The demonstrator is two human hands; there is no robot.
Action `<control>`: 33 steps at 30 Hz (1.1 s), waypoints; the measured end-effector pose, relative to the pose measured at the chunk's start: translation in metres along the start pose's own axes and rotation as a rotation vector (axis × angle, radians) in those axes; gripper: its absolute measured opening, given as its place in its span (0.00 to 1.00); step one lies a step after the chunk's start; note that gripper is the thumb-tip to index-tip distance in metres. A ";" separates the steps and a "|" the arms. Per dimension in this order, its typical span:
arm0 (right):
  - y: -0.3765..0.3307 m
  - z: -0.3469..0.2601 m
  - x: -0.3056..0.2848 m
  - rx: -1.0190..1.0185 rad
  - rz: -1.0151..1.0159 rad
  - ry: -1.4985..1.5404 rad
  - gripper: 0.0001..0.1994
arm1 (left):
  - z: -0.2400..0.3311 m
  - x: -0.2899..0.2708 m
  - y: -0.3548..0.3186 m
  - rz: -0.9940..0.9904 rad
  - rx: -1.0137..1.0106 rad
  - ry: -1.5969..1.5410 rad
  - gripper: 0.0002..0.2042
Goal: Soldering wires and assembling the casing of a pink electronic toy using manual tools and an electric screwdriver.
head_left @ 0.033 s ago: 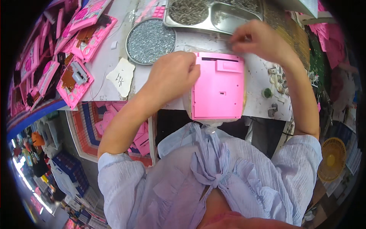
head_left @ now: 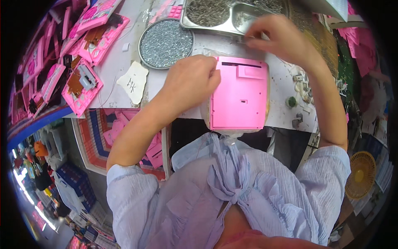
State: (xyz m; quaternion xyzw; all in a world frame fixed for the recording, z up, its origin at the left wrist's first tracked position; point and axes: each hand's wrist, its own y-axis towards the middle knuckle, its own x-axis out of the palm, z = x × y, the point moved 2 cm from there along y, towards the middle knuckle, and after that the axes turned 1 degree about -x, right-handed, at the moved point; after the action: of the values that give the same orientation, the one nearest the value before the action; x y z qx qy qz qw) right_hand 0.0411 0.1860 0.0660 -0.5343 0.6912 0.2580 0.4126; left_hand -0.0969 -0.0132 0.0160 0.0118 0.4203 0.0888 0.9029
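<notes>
A flat pink plastic housing (head_left: 236, 99), with a long slot near its far edge and a small port-like cutout, lies on a clear-wrapped pad (head_left: 267, 93) in front of me. At its far left corner my left hand (head_left: 192, 79) is closed, thumb against curled fingers. What the fingertips pinch is hidden. My right hand (head_left: 275, 39) is raised past the housing's far right corner, near the front edge of a metal tray (head_left: 211, 25). Its fingers are bent, thumb and forefinger apart, and nothing shows between them.
Small silvery screws fill a round dish (head_left: 166, 43) left of the tray. Pink shells with circuit parts (head_left: 83, 85) pile up at far left. A torn paper piece (head_left: 132, 83) lies nearer. Small metal parts (head_left: 299, 79) are scattered at right. A crate (head_left: 93, 141) of pink pieces stands below.
My right hand has shifted slightly to the left, and its thumb and forefinger show more plainly apart. The left hand stays at the housing's corner. The whole view has shifted a little.
</notes>
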 end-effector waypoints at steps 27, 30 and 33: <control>-0.085 -0.009 0.018 0.125 0.173 0.503 0.05 | 0.001 -0.019 0.023 -0.389 -0.123 -0.013 0.17; -0.121 -0.010 0.040 0.346 0.169 0.664 0.06 | -0.018 -0.032 0.020 -0.187 -0.167 -0.001 0.14; -0.137 -0.008 0.065 0.315 0.305 0.676 0.06 | -0.054 -0.044 0.006 0.174 -0.120 0.268 0.11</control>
State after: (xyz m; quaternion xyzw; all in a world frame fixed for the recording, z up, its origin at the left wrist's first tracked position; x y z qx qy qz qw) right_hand 0.1639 0.1053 0.0269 -0.4106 0.8903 0.0168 0.1959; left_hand -0.1667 -0.0173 0.0154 -0.0176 0.5282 0.1923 0.8269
